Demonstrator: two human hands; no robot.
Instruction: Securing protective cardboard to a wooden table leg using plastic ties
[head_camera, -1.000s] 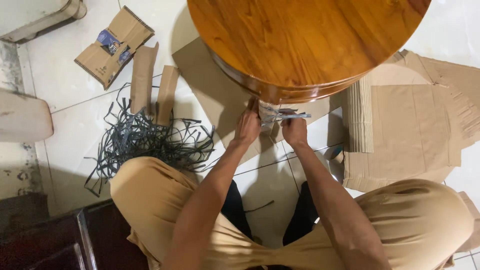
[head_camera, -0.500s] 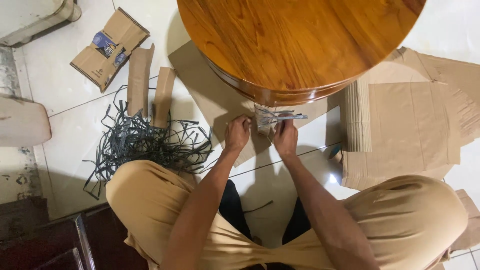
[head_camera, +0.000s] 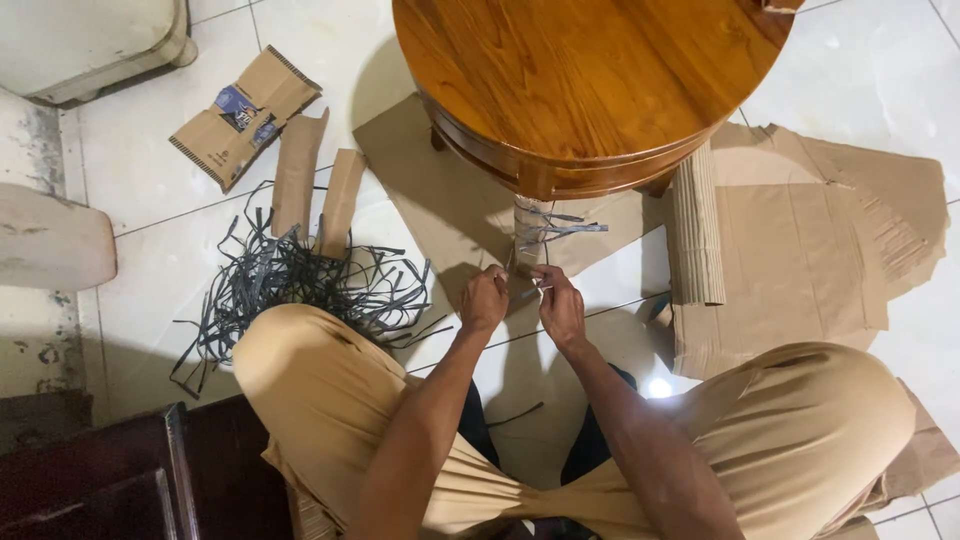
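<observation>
Wrapped table leg (head_camera: 527, 228), cardboard-sleeved and bound with grey strapping (head_camera: 560, 230), stands at 12 o'clock from the hands, under the round wooden table (head_camera: 590, 70). Left hand (head_camera: 485, 300) and right hand (head_camera: 560, 305) sit just below it, fingers pinched together on a thin strap end (head_camera: 530, 291) stretched between them. At 9 o'clock lies a tangle of dark cut straps (head_camera: 300, 285) on the tiled floor (head_camera: 150, 200); at 3 o'clock, flattened corrugated cardboard sheets (head_camera: 800, 250); at 10 o'clock, a folded carton (head_camera: 245, 115).
</observation>
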